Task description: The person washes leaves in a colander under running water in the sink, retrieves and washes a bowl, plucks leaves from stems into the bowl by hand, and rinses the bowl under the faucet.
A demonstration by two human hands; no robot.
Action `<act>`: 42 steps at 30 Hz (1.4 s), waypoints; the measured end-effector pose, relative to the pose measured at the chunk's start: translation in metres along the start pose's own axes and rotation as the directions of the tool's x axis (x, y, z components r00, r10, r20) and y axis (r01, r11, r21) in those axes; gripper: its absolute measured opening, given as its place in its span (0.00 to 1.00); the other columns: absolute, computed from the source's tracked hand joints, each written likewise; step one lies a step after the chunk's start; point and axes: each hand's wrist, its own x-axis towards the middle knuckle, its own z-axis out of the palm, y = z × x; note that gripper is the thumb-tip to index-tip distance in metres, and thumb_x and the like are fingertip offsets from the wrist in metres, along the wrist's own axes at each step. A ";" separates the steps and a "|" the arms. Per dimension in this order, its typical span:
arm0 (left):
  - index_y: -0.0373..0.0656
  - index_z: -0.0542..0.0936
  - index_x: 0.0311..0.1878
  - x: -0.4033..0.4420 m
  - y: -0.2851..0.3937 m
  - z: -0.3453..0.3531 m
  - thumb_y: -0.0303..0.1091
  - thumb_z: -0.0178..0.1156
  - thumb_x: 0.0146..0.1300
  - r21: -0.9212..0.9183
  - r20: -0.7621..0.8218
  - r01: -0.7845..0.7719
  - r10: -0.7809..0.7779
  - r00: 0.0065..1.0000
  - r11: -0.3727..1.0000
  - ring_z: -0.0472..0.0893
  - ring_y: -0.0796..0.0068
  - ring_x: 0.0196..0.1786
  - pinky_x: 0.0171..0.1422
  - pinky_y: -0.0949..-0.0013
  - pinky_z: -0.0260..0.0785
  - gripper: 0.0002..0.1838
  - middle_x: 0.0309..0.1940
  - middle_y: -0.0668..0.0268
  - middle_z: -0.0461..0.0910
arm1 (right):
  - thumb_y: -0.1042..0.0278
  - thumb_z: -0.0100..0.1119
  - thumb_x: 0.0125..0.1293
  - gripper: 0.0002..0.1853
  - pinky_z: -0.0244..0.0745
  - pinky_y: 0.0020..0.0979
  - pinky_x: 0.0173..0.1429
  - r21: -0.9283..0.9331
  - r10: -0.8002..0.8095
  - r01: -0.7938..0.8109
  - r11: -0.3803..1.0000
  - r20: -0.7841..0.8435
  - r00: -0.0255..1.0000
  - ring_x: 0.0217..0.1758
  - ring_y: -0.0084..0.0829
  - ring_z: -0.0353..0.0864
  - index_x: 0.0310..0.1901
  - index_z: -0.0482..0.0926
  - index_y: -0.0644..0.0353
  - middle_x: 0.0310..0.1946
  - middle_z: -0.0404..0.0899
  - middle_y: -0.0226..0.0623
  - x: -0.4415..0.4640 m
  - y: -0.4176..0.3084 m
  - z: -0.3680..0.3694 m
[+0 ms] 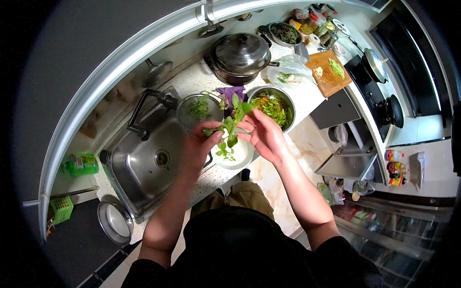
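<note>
Over a white bowl I hold a sprig of leafy greens in both hands. My left hand pinches it between thumb and fingertips from the left. On the other side, my right hand has its fingers curled in at the leaves; the exact contact is partly hidden. Several loose leaves are down in the white bowl. Just behind are a round metal strainer or bowl with thin green herbs and a steel bowl of chopped green and orange vegetables.
To the left is a steel sink with a dark faucet. A lidded pot, a purple cloth or bag, a plastic bag and a cutting board with chopped food line the counter. An appliance door or drawer stands out at right.
</note>
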 end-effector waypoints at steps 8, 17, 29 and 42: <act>0.40 0.83 0.44 -0.021 0.048 0.017 0.23 0.68 0.57 0.408 0.077 -0.411 0.418 0.905 0.815 0.83 0.77 0.43 0.49 0.73 0.74 0.11 0.43 0.64 0.84 | 0.71 0.57 0.69 0.05 0.70 0.20 0.33 -0.569 -0.311 0.195 0.799 -0.112 0.944 0.32 0.18 0.76 0.42 0.78 0.62 0.30 0.79 0.29 -0.032 -0.001 0.030; 0.43 0.84 0.40 -0.035 0.049 0.023 0.24 0.70 0.51 0.684 0.212 -0.497 0.506 0.836 0.534 0.83 0.67 0.42 0.48 0.69 0.73 0.11 0.37 0.63 0.84 | 0.80 0.61 0.64 0.07 0.68 0.20 0.35 -0.368 -0.312 0.260 0.893 -0.089 0.946 0.30 0.18 0.76 0.44 0.78 0.67 0.32 0.81 0.31 -0.027 0.017 0.029; 0.40 0.83 0.40 -0.040 0.075 0.044 0.20 0.69 0.47 0.536 0.192 -0.614 0.624 0.757 0.580 0.84 0.67 0.42 0.49 0.68 0.74 0.14 0.38 0.61 0.84 | 0.79 0.60 0.65 0.11 0.77 0.29 0.49 -0.284 -0.329 0.390 0.876 0.239 0.913 0.44 0.28 0.80 0.49 0.73 0.64 0.46 0.78 0.40 -0.035 -0.002 0.050; 0.39 0.85 0.43 -0.048 0.104 0.040 0.22 0.69 0.50 0.613 0.324 -0.752 0.791 0.520 0.244 0.84 0.67 0.36 0.42 0.70 0.76 0.14 0.34 0.61 0.83 | 0.79 0.56 0.68 0.07 0.75 0.21 0.38 -0.645 -0.482 0.446 0.620 0.136 0.866 0.35 0.20 0.80 0.45 0.80 0.68 0.38 0.83 0.36 -0.088 -0.044 0.071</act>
